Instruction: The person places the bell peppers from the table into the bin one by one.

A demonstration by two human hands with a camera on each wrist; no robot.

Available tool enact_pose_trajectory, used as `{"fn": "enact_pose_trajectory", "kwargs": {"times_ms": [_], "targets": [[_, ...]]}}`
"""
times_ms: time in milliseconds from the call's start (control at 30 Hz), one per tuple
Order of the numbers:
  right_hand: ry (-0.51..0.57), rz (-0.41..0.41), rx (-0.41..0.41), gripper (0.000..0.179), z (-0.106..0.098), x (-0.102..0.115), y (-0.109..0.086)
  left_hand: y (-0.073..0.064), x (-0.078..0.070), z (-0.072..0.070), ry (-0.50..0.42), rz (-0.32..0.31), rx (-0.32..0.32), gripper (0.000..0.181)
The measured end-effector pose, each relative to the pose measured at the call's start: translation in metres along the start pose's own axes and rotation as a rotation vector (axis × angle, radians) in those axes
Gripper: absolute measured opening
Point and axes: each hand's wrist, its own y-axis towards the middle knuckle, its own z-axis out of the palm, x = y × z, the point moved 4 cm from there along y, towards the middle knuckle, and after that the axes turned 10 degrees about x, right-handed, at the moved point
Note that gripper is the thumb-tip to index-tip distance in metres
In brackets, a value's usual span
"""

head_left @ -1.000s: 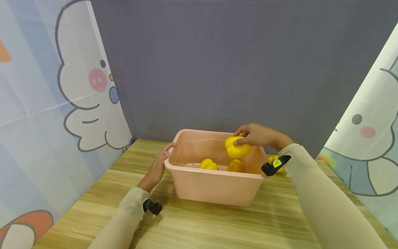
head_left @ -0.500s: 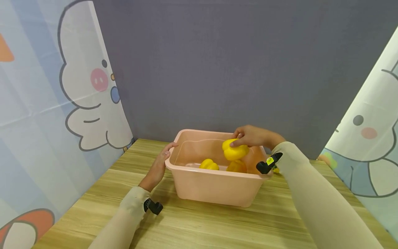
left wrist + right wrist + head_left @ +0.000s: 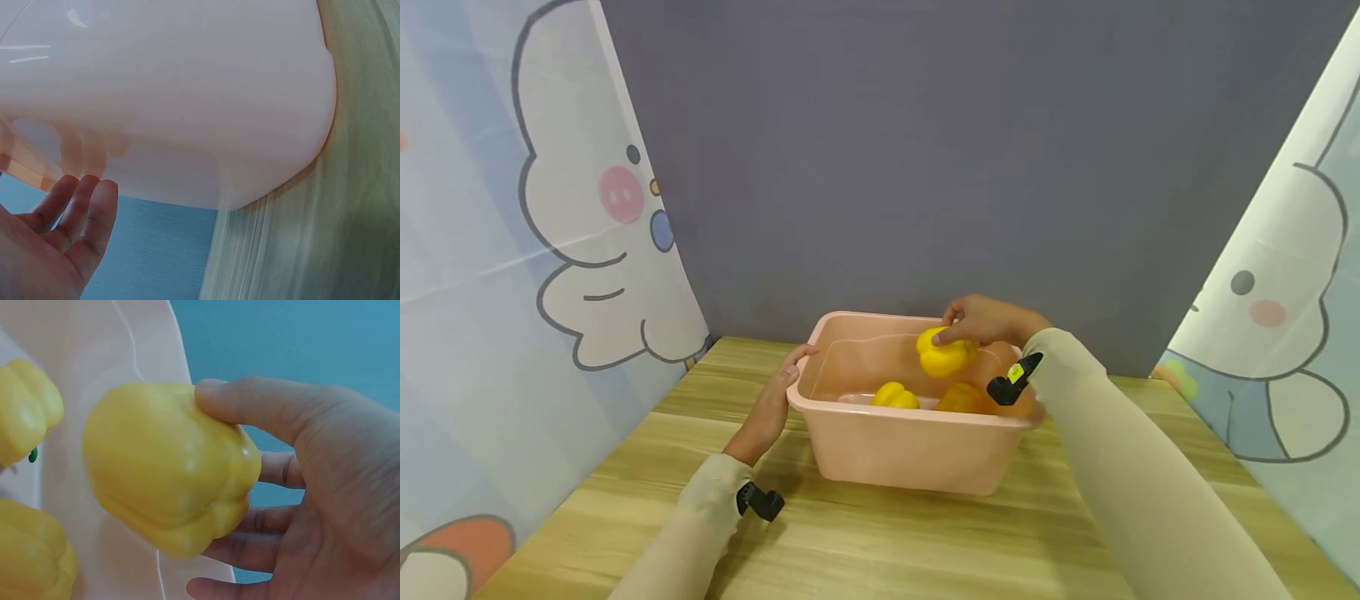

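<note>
A pink plastic basin (image 3: 910, 454) stands on the table. My left hand (image 3: 769, 410) holds its left rim, and in the left wrist view several fingertips (image 3: 103, 190) meet the outer wall. Over the right part of the basin, my right hand (image 3: 996, 319) pinches a yellow bell pepper (image 3: 942, 353) between thumb and fingers. The right wrist view shows that pepper (image 3: 162, 465) close up, its lobed end toward the palm. Two more yellow bell peppers lie inside the basin, one near the middle (image 3: 894, 396) and one farther right (image 3: 962, 398).
Beneath the basin is a wood-grain table (image 3: 880, 546). A grey wall panel (image 3: 925, 167) rises behind it. Cloths printed with cartoon animals hang at the left (image 3: 467, 333) and right (image 3: 1285, 383).
My right hand has moved a little left over the basin, carrying the bell pepper. A yellow pepper on the table right of the basin is now hidden. My left hand stays on the rim.
</note>
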Motion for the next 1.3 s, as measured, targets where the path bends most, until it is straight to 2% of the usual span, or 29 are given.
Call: {"fn": "enact_pose_trajectory", "kwargs": {"times_ms": [300,467,733,967,1067,1300], "targets": [[-0.04,0.034,-0.044,0.039,0.001,0.001,0.005,0.0,-0.001,-0.002,0.002,0.004,-0.006,0.051],[-0.014,0.01,-0.053,0.038,0.002,-0.003,0.007,0.0,0.0,-0.001,-0.005,-0.004,-0.011,0.051],[-0.012,-0.009,-0.089,0.037,0.0,-0.017,-0.003,-0.001,0.0,-0.001,0.005,-0.004,-0.006,0.053],[0.039,-0.024,-0.113,0.037,-0.008,-0.026,-0.011,-0.002,0.001,-0.003,0.002,0.003,-0.004,0.054],[0.053,-0.023,-0.156,0.034,-0.015,-0.028,-0.015,-0.002,0.002,-0.004,0.01,0.01,-0.006,0.054],[0.112,-0.02,-0.319,0.027,-0.031,-0.044,-0.033,0.0,0.002,-0.002,-0.012,0.016,-0.003,0.053]]}}
